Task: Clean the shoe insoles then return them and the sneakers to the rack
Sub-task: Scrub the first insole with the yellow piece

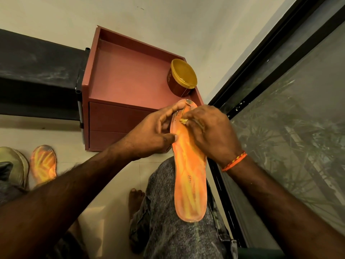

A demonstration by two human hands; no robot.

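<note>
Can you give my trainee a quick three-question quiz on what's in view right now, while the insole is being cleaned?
1. True or false: the second insole lies on the floor, untouched by either hand.
2. Which hand rubs a yellowish bit of material against the toe end of the held insole? A) left hand B) right hand
3. Fill in: the yellow-lidded tub stands on top of the red ____.

Key
1. True.
2. B: the right hand works the toe end while the left hand grips the insole's edge.
3. Cabinet, near its right corner.
</note>
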